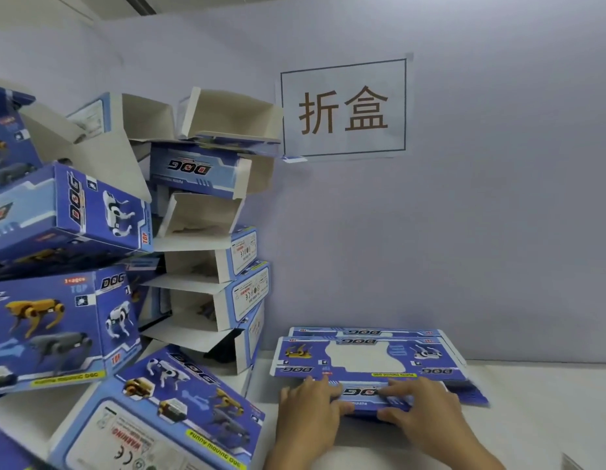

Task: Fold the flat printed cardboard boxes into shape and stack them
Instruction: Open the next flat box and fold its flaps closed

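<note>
On table (532, 418), flat box (369, 356) printed "DOG"

You work under even, cool, rather dim light from overhead; the wall (498, 232) takes a flat lavender cast with no glare. Soft shadows sit under your hands and inside the open folded boxes (206, 215). The picture is mildly soft throughout, print on the boxes smears, and the wide lens bends the stack at the left edge.
</note>
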Demonstrator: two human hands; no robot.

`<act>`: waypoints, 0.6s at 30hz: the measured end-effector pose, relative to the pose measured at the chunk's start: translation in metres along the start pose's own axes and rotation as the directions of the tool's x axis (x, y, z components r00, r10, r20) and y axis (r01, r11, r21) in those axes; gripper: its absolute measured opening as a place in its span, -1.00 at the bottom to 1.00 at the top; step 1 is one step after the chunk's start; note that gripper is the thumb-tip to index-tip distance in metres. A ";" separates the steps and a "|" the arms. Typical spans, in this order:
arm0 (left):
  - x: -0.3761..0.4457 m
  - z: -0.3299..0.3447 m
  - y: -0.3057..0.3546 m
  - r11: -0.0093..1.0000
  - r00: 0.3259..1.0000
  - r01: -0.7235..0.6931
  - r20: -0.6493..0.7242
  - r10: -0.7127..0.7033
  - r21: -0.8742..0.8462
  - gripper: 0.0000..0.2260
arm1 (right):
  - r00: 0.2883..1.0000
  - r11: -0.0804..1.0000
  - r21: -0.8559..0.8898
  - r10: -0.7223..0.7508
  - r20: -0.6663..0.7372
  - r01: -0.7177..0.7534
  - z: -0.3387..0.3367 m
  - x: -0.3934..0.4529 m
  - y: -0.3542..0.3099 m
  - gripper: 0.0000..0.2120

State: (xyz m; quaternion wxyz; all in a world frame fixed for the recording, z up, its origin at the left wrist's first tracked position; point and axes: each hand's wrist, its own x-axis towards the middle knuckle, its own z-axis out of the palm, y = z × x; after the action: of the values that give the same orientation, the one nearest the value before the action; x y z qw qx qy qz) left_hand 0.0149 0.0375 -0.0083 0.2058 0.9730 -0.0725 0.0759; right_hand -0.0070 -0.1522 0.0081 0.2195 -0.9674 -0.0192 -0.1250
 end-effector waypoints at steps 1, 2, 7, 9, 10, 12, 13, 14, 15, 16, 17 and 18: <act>-0.001 -0.002 0.000 1.000 1.000 -0.002 -0.001 0.002 0.014 -0.58 | 1.000 1.000 -0.005 -0.004 0.015 0.004 -0.002 0.001 -0.001 -0.62; -0.001 -0.004 0.001 1.000 1.000 -0.011 0.001 0.011 0.026 -0.59 | 1.000 1.000 -0.007 -0.009 0.028 0.009 -0.003 0.002 -0.001 -0.63; -0.006 -0.015 0.005 0.979 0.982 -0.136 -0.114 0.154 0.150 -0.72 | 0.998 0.998 0.020 -0.058 -0.015 0.059 -0.008 0.005 0.004 -0.71; -0.006 -0.017 0.008 0.975 0.945 -0.169 -0.258 0.202 0.142 -0.70 | 0.990 0.995 0.038 -0.089 -0.113 0.094 -0.010 0.006 0.003 -0.79; -0.006 -0.016 0.011 0.976 0.916 -0.198 -0.339 0.216 0.088 -0.70 | 0.981 0.994 0.042 -0.094 -0.169 0.102 -0.012 0.006 0.001 -0.81; -0.008 -0.017 0.017 0.957 0.829 -0.290 -0.506 0.237 -0.028 -0.67 | 0.956 0.993 0.043 -0.093 -0.279 0.109 -0.015 0.005 -0.002 -0.81; -0.011 -0.018 0.022 0.940 0.781 -0.334 -0.579 0.234 -0.070 -0.63 | 0.941 0.993 0.047 -0.085 -0.328 0.106 -0.016 0.005 -0.003 -0.79; -0.013 -0.020 0.027 0.921 0.738 -0.376 -0.635 0.228 -0.106 -0.60 | 0.925 0.994 0.052 -0.074 -0.372 0.101 -0.019 0.005 -0.002 -0.76; -0.014 -0.024 0.031 0.900 0.706 -0.414 -0.672 0.224 -0.135 -0.59 | 0.909 0.993 0.065 -0.064 -0.412 0.100 -0.023 0.006 0.000 -0.75; -0.016 -0.028 0.036 0.882 0.683 -0.445 -0.695 0.222 -0.156 -0.61 | 0.893 0.990 0.091 -0.053 -0.446 0.105 -0.028 0.006 0.002 -0.75; -0.018 -0.032 0.041 0.865 0.664 -0.472 -0.714 0.221 -0.170 -0.63 | 0.873 0.986 0.120 -0.043 -0.486 0.115 -0.035 0.007 0.005 -0.75; -0.018 -0.036 0.044 0.849 0.647 -0.496 -0.730 0.220 -0.183 -0.66 | 0.841 0.981 0.140 -0.036 -0.540 0.132 -0.043 0.007 0.007 -0.75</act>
State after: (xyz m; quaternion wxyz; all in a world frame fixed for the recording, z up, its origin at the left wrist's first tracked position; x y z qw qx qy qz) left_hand -0.0150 0.0140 0.0381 0.3757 0.7830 -0.1988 0.4541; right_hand -0.0092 -0.1766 0.0445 0.2929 -0.8697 -0.0104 -0.3970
